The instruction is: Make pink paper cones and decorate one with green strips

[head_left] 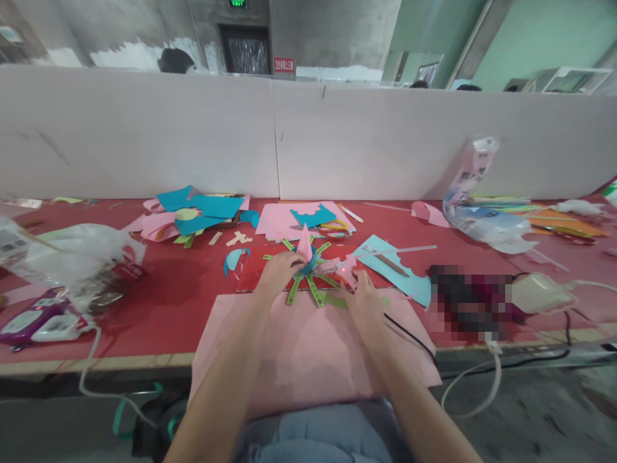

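My left hand (pixel 278 271) rests with curled fingers on a paper craft piece (pixel 308 260): a pink cone on a blue ring with green strips fanning out like rays. My right hand (pixel 362 298) is closed round a pink glue gun (pixel 343 268), whose tip points left at the craft piece. Both lie on a red sheet (pixel 250 273), above a large pink sheet (pixel 308 347) that hangs over the table's front edge.
Blue and pink paper scraps (pixel 202 215) lie at the back left, a blue scalloped sheet (pixel 402 270) to the right. Plastic bags (pixel 72 257) and a purple device (pixel 36 321) sit at left. A packet (pixel 475 199), a charger (pixel 537 292) and cables lie at right. A white partition (pixel 274 135) closes the back.
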Motion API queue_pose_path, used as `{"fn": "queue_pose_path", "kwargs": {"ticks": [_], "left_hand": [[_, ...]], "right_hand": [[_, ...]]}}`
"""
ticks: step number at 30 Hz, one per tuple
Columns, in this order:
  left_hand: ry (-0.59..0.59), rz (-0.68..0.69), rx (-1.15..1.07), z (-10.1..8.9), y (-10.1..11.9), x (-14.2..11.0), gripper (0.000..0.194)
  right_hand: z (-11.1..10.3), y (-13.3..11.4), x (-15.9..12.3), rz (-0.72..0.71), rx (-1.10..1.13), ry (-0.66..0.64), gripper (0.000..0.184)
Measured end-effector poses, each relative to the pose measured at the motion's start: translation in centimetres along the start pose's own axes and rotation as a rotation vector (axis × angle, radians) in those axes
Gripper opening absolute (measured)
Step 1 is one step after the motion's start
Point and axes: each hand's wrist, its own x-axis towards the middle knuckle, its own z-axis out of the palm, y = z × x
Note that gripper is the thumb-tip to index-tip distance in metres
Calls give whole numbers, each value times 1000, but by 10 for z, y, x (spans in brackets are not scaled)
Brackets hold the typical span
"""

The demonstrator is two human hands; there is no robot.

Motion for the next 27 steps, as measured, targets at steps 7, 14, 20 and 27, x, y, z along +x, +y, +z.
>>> {"fn": "queue_pose_path", "kwargs": {"ticks": [7, 14, 20, 27], "left_hand": [[-3, 3, -3, 0, 0, 0, 16], [-7, 13, -9, -2, 5, -1, 18], [-5, 12, -1, 0, 3, -1, 17], [-18, 36, 59, 3, 3, 0, 18]], "right_hand": [[-1, 1, -1, 3, -24, 8, 29], [-6, -1, -2, 64, -41, 18, 27], [-6, 0, -2, 46, -34, 46, 28], [-7, -1, -2, 64, -42, 31, 29]]}}
